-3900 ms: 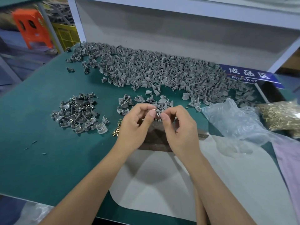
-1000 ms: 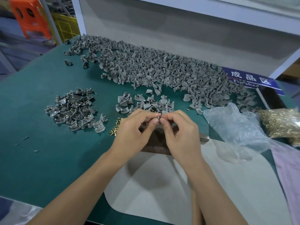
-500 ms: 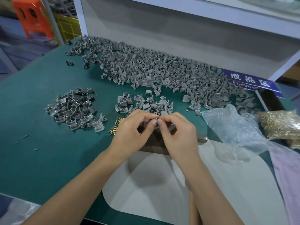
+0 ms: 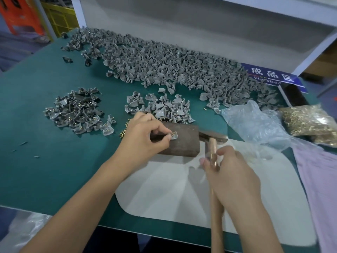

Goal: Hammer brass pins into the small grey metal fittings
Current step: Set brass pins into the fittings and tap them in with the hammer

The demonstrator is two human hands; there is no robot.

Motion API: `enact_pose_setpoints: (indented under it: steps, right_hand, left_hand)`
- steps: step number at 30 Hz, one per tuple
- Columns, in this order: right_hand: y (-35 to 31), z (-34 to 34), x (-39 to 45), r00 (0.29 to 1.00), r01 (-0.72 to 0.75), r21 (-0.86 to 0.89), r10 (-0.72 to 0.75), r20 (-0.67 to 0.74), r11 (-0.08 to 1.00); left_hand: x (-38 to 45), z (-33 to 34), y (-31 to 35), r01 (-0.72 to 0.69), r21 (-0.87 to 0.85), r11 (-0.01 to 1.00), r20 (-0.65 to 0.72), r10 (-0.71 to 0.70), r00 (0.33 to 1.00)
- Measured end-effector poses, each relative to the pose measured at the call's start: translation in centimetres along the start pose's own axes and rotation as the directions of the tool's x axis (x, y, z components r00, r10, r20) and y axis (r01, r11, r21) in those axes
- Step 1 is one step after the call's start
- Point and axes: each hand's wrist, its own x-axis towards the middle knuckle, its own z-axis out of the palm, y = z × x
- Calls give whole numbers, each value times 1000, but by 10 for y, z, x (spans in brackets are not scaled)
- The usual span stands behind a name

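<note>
My left hand [image 4: 144,137] pinches a small grey fitting [image 4: 174,136] with a brass pin in it and holds it down on a rusty brown metal block [image 4: 184,141]. To the right of the block, my right hand [image 4: 231,178] grips the wooden handle of a hammer [image 4: 212,150], whose dark head lies on the table beside the block. A few loose brass pins [image 4: 122,133] lie just left of my left hand.
A long heap of grey fittings [image 4: 164,64] runs along the back. A small group [image 4: 164,106] lies behind the block and a darker pile with pins [image 4: 76,110] at the left. Right: a clear plastic bag [image 4: 255,123], a bag of brass pins [image 4: 310,121], a blue sign [image 4: 269,75].
My hands have parted. The left one has set the fitting with its pin down on the block. The right one has moved right and taken hold of the hammer handle.
</note>
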Motion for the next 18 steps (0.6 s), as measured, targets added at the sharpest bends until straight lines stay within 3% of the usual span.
enact_pose_setpoints:
  steps: [2, 6, 8, 11, 13, 15, 16, 18]
  right_hand:
    - [2, 7, -11, 998, -35, -5, 35, 43, 999]
    - [13, 13, -8, 998, -37, 91, 41, -37, 995]
    - [19, 9, -4, 999, -32, 252, 40, -26, 967]
    - [17, -1, -9, 993, -118, 648, 108, 55, 752]
    - [13, -5, -16, 979, -202, 854, 121, 164, 478]
    - [6, -12, -25, 958, -285, 922, 37, 286, 263]
    - [3, -15, -30, 949, -301, 921, -21, 315, 246]
    - [-4, -19, -38, 945, -261, 902, -99, 311, 344]
  left_hand:
    - [-1, -1, 0, -7, 11, 1000, 14, 7, 1000]
    - [-1, 0, 2, -20, -2, 1000, 7, 21, 1000]
    - [-2, 0, 2, -21, -4, 1000, 4, 21, 1000]
    - [-2, -1, 1, -16, -15, 1000, 6, 16, 1000]
    - [-2, -1, 0, -12, -12, 1000, 12, 12, 1000]
    - [-1, -2, -1, -6, -1, 1000, 9, 6, 1000]
    - [-1, -2, -2, -1, 0, 1000, 8, 1, 1000]
    - [0, -2, -2, 7, 2, 1000, 17, -7, 1000]
